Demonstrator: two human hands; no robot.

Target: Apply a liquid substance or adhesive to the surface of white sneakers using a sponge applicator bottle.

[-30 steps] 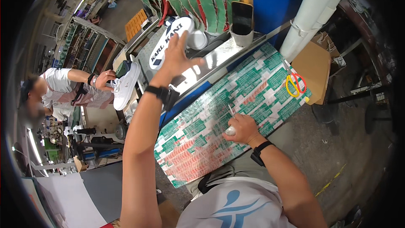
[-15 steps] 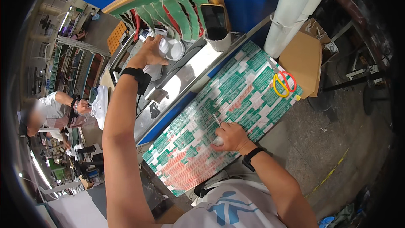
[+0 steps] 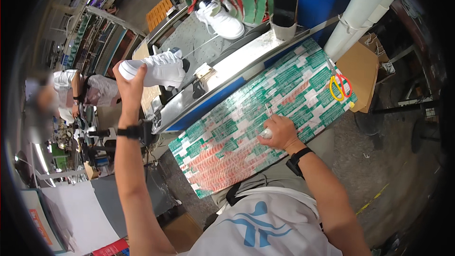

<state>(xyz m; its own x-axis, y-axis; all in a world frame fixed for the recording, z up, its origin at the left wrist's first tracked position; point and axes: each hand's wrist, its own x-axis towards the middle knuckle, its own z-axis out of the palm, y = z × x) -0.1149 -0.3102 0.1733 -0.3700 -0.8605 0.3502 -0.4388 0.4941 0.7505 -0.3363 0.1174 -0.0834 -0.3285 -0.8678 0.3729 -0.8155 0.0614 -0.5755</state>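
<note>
My left hand (image 3: 130, 83) grips a white lace-up sneaker (image 3: 163, 72) by its toe, over the near end of the grey conveyor. Another white sneaker (image 3: 226, 24) rests on the conveyor by the green flaps. A thin pale line runs between the two shoes; whether it is a lace, I cannot tell. My right hand (image 3: 280, 132) is closed around a thin-tipped metal tool (image 3: 268, 110) with a pale wrapped handle; its exact kind is unclear. This hand is over the board (image 3: 208, 180) covered in green, white and red tape.
Scissors (image 3: 337, 87) with red and yellow handles lie at the board's far right. A phone (image 3: 285, 7) stands in a white cup (image 3: 283, 31) on the metal ledge. A white pipe (image 3: 358, 16) rises beside a cardboard box (image 3: 362, 71). Another person (image 3: 66, 90) is at the left.
My left hand has moved left and toward me from the conveyor, bringing one sneaker with it. My right hand stays over the board with its tool. The view has shifted.
</note>
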